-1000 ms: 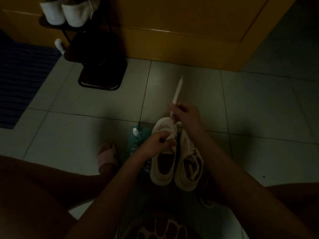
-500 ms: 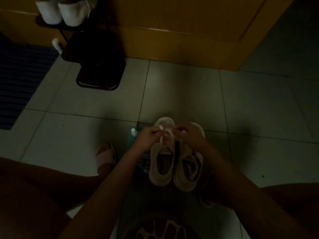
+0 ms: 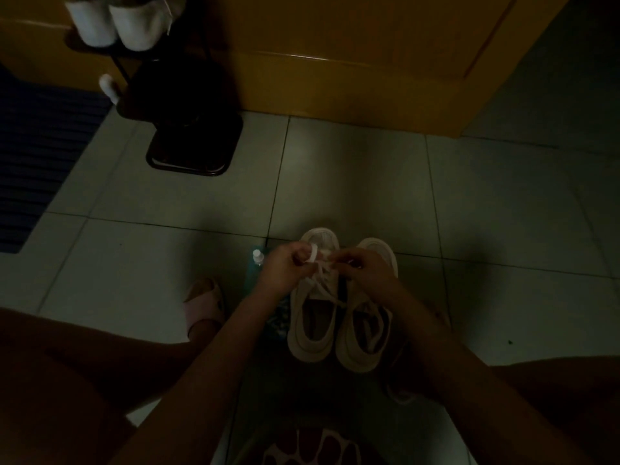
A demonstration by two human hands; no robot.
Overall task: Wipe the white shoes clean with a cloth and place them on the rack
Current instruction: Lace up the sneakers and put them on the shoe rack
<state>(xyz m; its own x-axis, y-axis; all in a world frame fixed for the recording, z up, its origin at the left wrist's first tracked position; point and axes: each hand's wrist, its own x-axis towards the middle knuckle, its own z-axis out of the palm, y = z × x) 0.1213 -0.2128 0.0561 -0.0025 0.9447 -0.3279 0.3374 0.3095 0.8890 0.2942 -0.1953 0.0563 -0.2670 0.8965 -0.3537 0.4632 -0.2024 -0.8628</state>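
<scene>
On the tiled floor [image 3: 369, 182], dim light: dark rack [image 3: 188, 129] at far left by the yellow door [image 3: 335, 45], one white pair [image 3: 117, 25] on its top shelf. Second pair of white shoes [image 3: 339, 317] side by side near the person's knees. Left hand [image 3: 285, 266] and right hand [image 3: 365, 270] both pinch the lace [image 3: 317, 260] of the left-side shoe. Small bottle [image 3: 257, 256] just beside the left hand.
</scene>
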